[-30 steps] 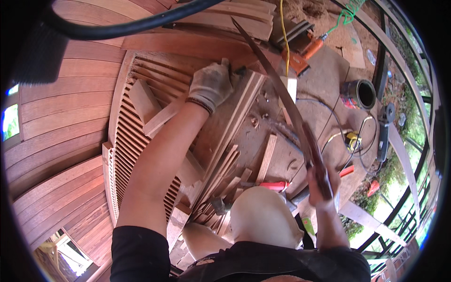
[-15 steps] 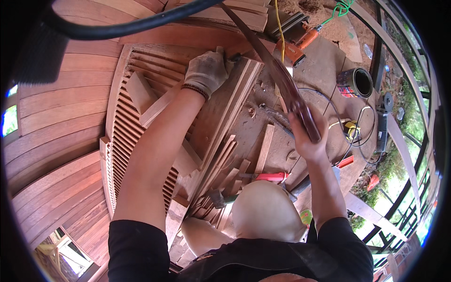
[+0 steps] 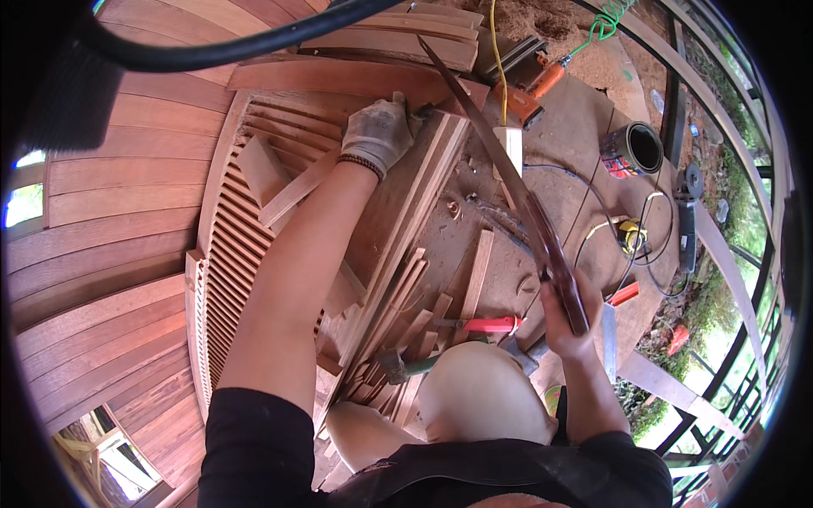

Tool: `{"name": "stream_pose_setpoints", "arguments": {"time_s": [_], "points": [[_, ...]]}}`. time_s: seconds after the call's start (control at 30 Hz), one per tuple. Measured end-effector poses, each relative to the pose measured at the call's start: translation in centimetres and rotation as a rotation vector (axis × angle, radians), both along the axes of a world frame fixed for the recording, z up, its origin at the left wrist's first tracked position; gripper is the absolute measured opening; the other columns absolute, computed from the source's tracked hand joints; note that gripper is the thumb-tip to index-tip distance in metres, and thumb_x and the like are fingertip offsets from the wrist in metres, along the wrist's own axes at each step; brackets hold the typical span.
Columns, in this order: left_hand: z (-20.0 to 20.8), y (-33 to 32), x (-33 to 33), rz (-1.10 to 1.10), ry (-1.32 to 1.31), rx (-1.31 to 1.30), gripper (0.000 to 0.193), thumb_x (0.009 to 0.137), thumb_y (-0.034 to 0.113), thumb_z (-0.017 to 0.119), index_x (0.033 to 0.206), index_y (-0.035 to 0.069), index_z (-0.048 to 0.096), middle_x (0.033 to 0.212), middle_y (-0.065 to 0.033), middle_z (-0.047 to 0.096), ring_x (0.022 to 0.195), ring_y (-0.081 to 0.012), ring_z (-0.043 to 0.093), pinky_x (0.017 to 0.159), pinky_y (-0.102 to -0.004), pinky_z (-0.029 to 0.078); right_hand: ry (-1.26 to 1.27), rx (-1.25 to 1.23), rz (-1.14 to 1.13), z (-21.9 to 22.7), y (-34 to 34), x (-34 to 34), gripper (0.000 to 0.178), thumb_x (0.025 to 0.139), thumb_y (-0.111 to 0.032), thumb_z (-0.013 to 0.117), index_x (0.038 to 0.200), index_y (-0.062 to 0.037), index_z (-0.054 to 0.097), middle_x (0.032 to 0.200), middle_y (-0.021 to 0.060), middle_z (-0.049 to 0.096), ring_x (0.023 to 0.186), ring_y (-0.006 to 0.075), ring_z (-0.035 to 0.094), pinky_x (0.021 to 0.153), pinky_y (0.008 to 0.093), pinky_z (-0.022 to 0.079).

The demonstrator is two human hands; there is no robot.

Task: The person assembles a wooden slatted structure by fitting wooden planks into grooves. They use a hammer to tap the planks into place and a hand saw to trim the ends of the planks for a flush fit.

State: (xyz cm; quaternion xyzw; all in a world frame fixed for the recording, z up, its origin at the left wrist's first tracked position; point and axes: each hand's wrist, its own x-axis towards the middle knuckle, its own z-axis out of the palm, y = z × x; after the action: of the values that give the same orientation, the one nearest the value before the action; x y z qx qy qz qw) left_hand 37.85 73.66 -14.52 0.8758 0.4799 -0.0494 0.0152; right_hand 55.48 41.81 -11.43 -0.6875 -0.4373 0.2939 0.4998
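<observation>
My left hand (image 3: 377,134), in a worn pale glove with a beaded bracelet at the wrist, is closed on the edge of a curved reddish wooden board (image 3: 339,80). The board lies across the far end of a slatted wooden panel (image 3: 233,245). In my bare right hand (image 3: 569,315), I grip the glossy handle of a long, dark brown, tapered tool (image 3: 542,235) that looks like a handsaw. Its narrow blade slants up and left across the board's right end, beside my gloved hand. Whether the blade touches the board I cannot tell.
An orange power tool (image 3: 525,106) with a coiled green hose lies at the far right. Nearby are an open can (image 3: 635,151), a yellow tape measure (image 3: 631,235) and an angle grinder (image 3: 690,224). A hammer (image 3: 398,366) and wood strips (image 3: 478,271) lie close to my knee (image 3: 478,394).
My right hand has drawn the handsaw back toward me and slightly right. The left hand keeps its hold on the board; the whole view has shifted slightly.
</observation>
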Motion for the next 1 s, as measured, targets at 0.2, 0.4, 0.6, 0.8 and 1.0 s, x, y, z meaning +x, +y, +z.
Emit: {"name": "stream_pose_setpoints", "arguments": {"time_s": [0.2, 0.4, 0.6, 0.8, 1.0], "points": [[-0.9, 0.1, -0.1, 0.068, -0.036, -0.017, 0.058, 0.101, 0.057, 0.047, 0.118, 0.003, 0.061, 0.104, -0.0212, 0.073, 0.101, -0.0385, 0.071, 0.086, -0.0496, 0.056, 0.077, 0.058, -0.102, -0.3, 5.4, -0.5, 0.009, 0.088, -0.003, 0.07, 0.089, 0.0004, 0.062, 0.067, 0.011, 0.058, 0.058, 0.0163, 0.056, 0.055, 0.0331, 0.043], [1.1, -0.1, -0.8, -0.02, -0.072, 0.014, 0.054, 0.101, 0.054, 0.052, 0.125, 0.006, 0.055, 0.109, -0.0207, 0.072, 0.097, -0.0401, 0.07, 0.084, -0.0504, 0.056, -0.519, 0.027, -0.075, -6.8, -2.6, 2.3, 0.015, 0.081, -0.002, 0.07, 0.081, -0.0036, 0.055, 0.069, 0.0135, 0.056, 0.062, 0.0347, 0.058, 0.059, 0.0437, 0.047], [11.1, -2.2, -2.5, -0.104, -0.667, 0.029, 0.035, 0.103, 0.04, 0.055, 0.112, 0.007, 0.062, 0.082, -0.019, 0.071, 0.081, -0.0382, 0.072, 0.072, -0.0494, 0.057, -0.959, -0.249, 0.195, -16.1, -5.1, 3.9, 0.034, 0.069, -0.009, 0.073, 0.1, -0.0044, 0.058, 0.1, 0.0172, 0.062, 0.1, 0.0373, 0.061, 0.089, 0.0492, 0.047], [17.0, -14.2, -3.0, 0.287, -1.998, -0.8, 0.025, 0.102, 0.024, 0.064, 0.103, -0.001, 0.066, 0.084, -0.0026, 0.068, 0.071, -0.0108, 0.062, 0.065, -0.0258, 0.052, -0.032, -0.046, 0.378, -9.1, -0.6, -1.8, 0.05, 0.09, -0.018, 0.069, 0.133, 0.0025, 0.056, 0.127, 0.0168, 0.061, 0.104, 0.0287, 0.062, 0.097, 0.0404, 0.048], [3.7, -18.7, -6.4, 0.711, -2.432, -0.94, 0.031, 0.101, 0.032, 0.066, 0.113, 0.004, 0.061, 0.086, -0.0124, 0.069, 0.071, -0.0259, 0.07, 0.055, -0.0385, 0.057, 0.229, -0.049, 0.587, -5.4, 0.0, -8.8, 0.032, 0.096, -0.014, 0.065, 0.12, 0.0056, 0.061, 0.096, 0.0081, 0.065, 0.083, 0.0133, 0.06, 0.068, 0.0249, 0.047]]}}
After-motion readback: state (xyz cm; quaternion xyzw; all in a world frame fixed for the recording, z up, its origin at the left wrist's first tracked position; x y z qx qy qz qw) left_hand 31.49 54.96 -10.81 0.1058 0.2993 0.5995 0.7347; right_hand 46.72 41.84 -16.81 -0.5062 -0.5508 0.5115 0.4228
